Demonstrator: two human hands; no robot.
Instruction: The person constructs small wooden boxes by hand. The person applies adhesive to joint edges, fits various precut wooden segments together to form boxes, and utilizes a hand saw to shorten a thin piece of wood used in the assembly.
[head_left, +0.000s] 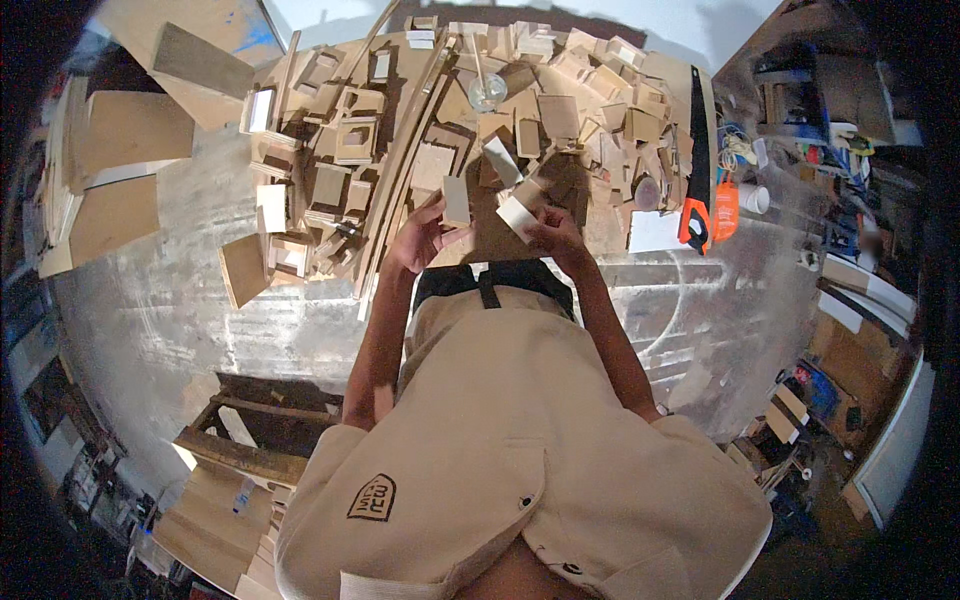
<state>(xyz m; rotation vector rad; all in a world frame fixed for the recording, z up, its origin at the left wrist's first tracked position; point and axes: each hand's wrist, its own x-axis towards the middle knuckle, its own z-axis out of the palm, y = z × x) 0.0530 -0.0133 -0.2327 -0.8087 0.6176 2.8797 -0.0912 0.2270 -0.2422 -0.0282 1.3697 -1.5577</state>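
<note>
Nearest us is our beige cloth shirt (490,400), creased and buttoned, with a dark-outlined patch (372,498) on it. Beyond it, our two bare hands are both gripping: the left hand (424,236) has its fingers around the edge of a thin, flat grey rectangle (456,202), and the right hand (556,236) pinches a smooth white-faced piece (516,219) that tilts toward the left. Both pieces sit between the hands, near each other, above the shadowed brown surface (490,243). Just past them lies a loose white rectangle (500,160). Long, straight wooden strips (402,150) run away from us on the left, beside small box-like wooden frames (357,138); on the right we have a handsaw (696,215) with an orange-and-black handle and a heap of pale, angular wood offcuts (615,150). Farther off stands a clear, round glass jar (487,93).
</note>
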